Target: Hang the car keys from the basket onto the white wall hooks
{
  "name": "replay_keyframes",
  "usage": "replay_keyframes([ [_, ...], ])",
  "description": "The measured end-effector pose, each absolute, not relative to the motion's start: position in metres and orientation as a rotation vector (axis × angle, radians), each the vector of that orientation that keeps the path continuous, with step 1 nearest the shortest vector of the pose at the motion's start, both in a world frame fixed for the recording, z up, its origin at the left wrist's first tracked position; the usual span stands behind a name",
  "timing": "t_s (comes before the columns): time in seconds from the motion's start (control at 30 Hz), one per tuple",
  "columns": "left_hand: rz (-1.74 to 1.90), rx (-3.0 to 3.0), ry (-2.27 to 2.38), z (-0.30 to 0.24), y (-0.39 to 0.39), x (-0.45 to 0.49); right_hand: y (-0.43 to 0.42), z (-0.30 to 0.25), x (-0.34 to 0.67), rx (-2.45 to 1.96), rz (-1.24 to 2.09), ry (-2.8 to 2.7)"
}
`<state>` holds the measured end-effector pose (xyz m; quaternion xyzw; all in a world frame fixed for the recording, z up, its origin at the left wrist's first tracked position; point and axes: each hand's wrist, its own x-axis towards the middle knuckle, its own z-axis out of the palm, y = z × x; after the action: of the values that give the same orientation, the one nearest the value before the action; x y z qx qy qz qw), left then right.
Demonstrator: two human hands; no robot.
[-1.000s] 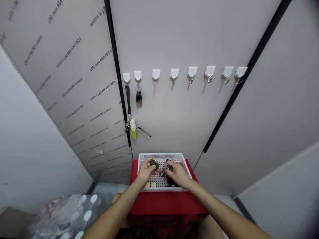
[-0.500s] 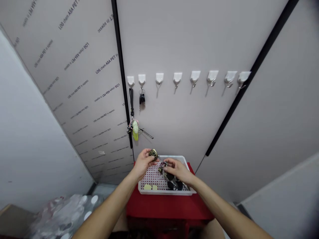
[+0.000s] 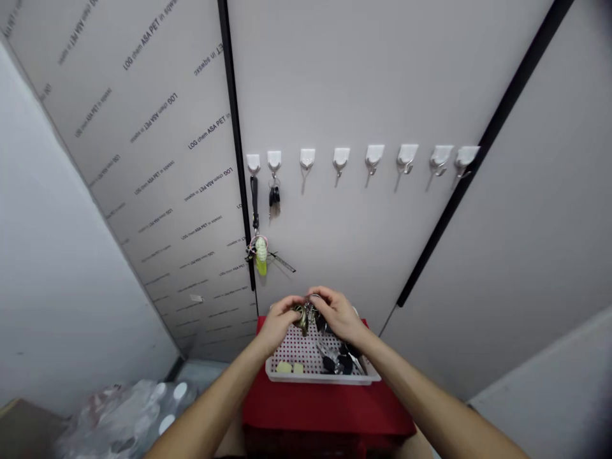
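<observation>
My left hand (image 3: 281, 324) and my right hand (image 3: 337, 313) meet above the far side of a white perforated basket (image 3: 320, 379). Between them hangs a bunch of keys (image 3: 313, 312) with a brass-coloured round pendant (image 3: 301, 320). The fingers of my left hand are closed at the pendant's side of the bunch. My right hand pinches the bunch near its top, where the ring is partly hidden by fingers. Inside the basket lie several black-headed keys (image 3: 342, 363) at the right and two pale yellow pieces (image 3: 284, 368) at the front left.
The basket sits on a red stand (image 3: 325, 408). On the wall ahead is a row of white hooks (image 3: 341, 157); the leftmost holds a black strap (image 3: 254, 201) with a green charm (image 3: 261, 255), the second some keys (image 3: 274, 201). Plastic-wrapped bottles (image 3: 119, 421) stand lower left.
My hands have come closer together, with the right raised out of the basket. The pendant, earlier face-on in my left hand, now hangs lower and turned. The view has shifted slightly.
</observation>
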<state>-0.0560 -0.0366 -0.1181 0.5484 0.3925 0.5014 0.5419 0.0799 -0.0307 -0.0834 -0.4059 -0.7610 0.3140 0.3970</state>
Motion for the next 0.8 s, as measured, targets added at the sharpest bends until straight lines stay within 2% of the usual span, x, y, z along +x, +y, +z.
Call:
replay_keyframes([
  [0.23, 1.117, 1.241, 0.778, -0.104, -0.039, -0.065, -0.028, -0.079, 0.082, -0.977, 0.492, -2.072],
  [0.5, 1.218, 1.547, 1.042, -0.097, -0.036, -0.053, -0.027, -0.076, 0.075, -1.006, 0.42, -2.092],
  [0.7, 1.324, 1.763, 1.163, -0.062, -0.032, -0.06, -0.019, -0.061, 0.077, -1.033, 0.289, -2.092],
  [0.8, 1.352, 1.732, 1.123, -0.037, -0.024, -0.063, -0.016, -0.043, 0.072, -1.027, 0.387, -2.102],
])
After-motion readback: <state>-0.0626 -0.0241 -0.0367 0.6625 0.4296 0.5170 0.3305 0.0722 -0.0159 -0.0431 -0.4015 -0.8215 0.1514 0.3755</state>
